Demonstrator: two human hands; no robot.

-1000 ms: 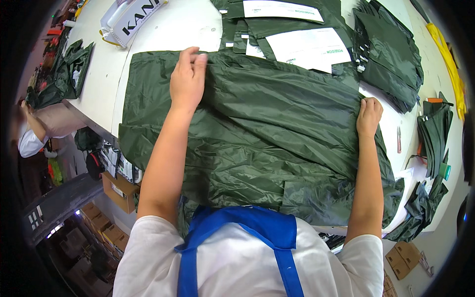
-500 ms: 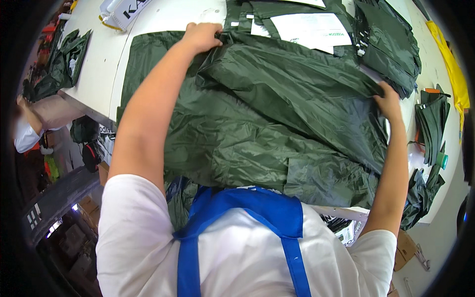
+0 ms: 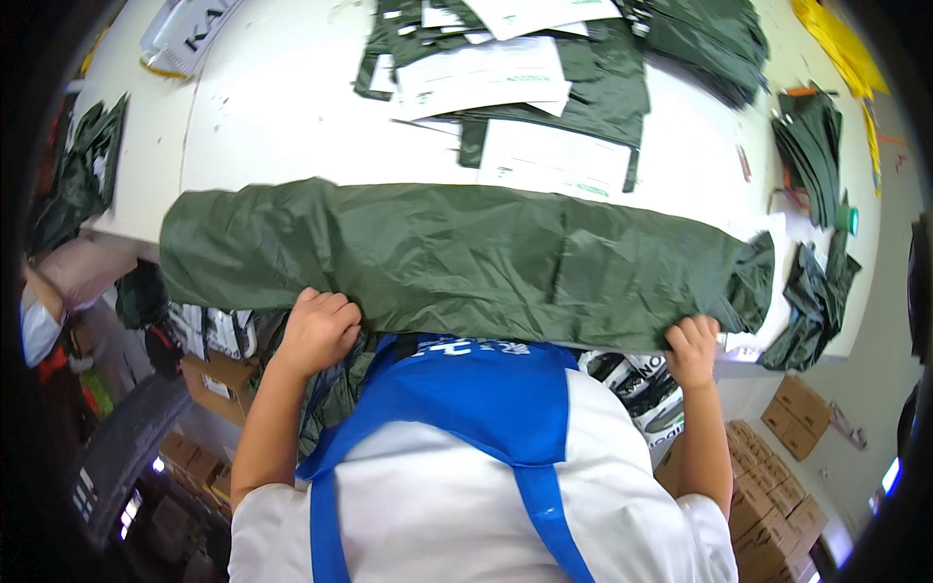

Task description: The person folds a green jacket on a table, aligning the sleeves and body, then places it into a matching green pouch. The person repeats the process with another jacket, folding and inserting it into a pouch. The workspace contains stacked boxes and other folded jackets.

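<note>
A dark green thin shiny garment (image 3: 447, 257) lies folded into a long, wrinkled band along the near edge of the table. My left hand (image 3: 321, 330) is closed on its near edge, left of the middle. Near the right end, my right hand (image 3: 693, 350) grips the same edge with curled fingers. A squarish patch shows on the fabric to the right of the middle. The thumbs are mostly hidden.
Beyond the garment, white printed sheets (image 3: 486, 76) lie on flat dark green pieces. More folded green fabric (image 3: 705, 39) sits at the far right, near a yellow cloth (image 3: 844, 44). A white box (image 3: 185, 34) stands far left. Cartons (image 3: 777, 496) are stacked lower right.
The garment's far side has been folded toward me, so the spread cloth is now a narrow band. Both hands have come from the far edge to the near edge.
</note>
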